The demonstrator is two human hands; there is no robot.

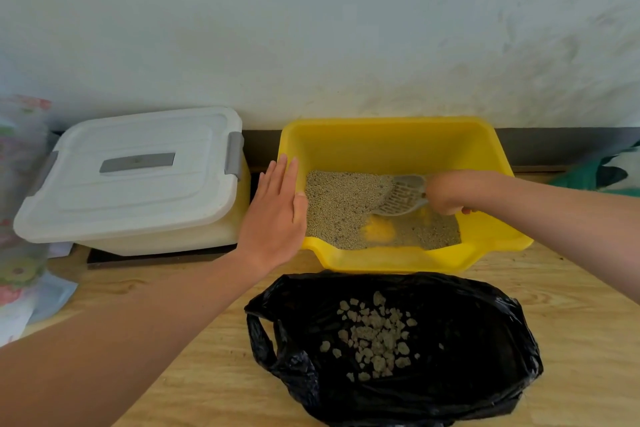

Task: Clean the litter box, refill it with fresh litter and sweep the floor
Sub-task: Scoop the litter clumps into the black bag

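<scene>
A yellow litter box [388, 139] stands on the wooden floor against the wall, with grey-tan litter [339, 204] spread over its bottom and a bare yellow patch near the front. My right hand [450, 192] grips the handle of a pale slotted scoop [401, 198], whose blade lies in the litter. My left hand [277, 215] has straight fingers and rests flat against the box's left rim. In front of the box lies an open black plastic bag [485, 340] holding several pale litter clumps [377, 336].
A white lidded storage bin [135, 177] with grey clasps stands left of the litter box. A floral bag [20, 218] leans at the far left. Green and white cloth [609, 170] lies at the far right by the dark skirting board.
</scene>
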